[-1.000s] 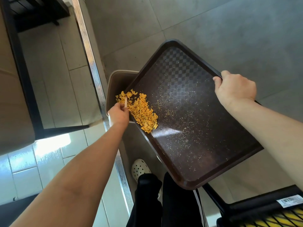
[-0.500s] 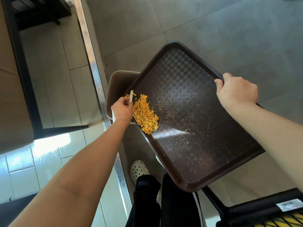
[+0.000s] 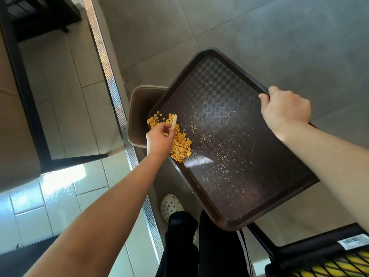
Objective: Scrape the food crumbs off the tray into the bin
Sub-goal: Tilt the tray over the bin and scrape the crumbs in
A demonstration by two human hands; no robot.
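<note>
A dark brown tray [image 3: 235,156] with a checkered surface is tilted down to the left over a beige bin [image 3: 137,108]. My right hand [image 3: 285,110] grips the tray's far right rim. My left hand [image 3: 158,139] pinches a small wooden stick [image 3: 174,121] at the tray's lower left edge. A pile of orange food crumbs [image 3: 179,144] lies against that edge beside the stick, and a few pieces [image 3: 152,121] hang at the rim above the bin. Fine specks dot the rest of the tray.
A metal floor strip [image 3: 111,90] runs past the bin's left side. My white shoe [image 3: 170,204] and black trousers [image 3: 199,246] are below the tray. A black crate [image 3: 319,254] sits at the lower right. Dark furniture legs [image 3: 26,92] stand at the left.
My left hand moved the stick rightward onto the crumb pile. Some crumbs have spread to the tray's rim over the bin. The tray and my right hand stay almost still.
</note>
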